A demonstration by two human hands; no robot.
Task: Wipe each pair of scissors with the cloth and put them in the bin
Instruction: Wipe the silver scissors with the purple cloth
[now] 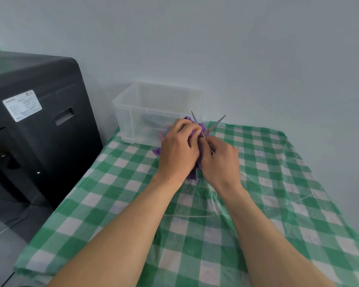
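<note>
My left hand (179, 149) grips a purple cloth (195, 132) bunched around a pair of scissors (216, 123). The two thin metal blades are spread apart and point up and away, toward the wall. My right hand (221, 159) holds the scissors at their handle end, which is hidden under my fingers. Both hands hover above the far middle of the table. A clear plastic bin (133, 106) stands at the table's far left corner, just behind my left hand. Blurred shapes of other scissors lie inside it.
The table carries a green and white checked cloth (112, 204). A large black machine (35, 121) with a white label stands to the left, beside the table. A pale wall runs close behind the bin.
</note>
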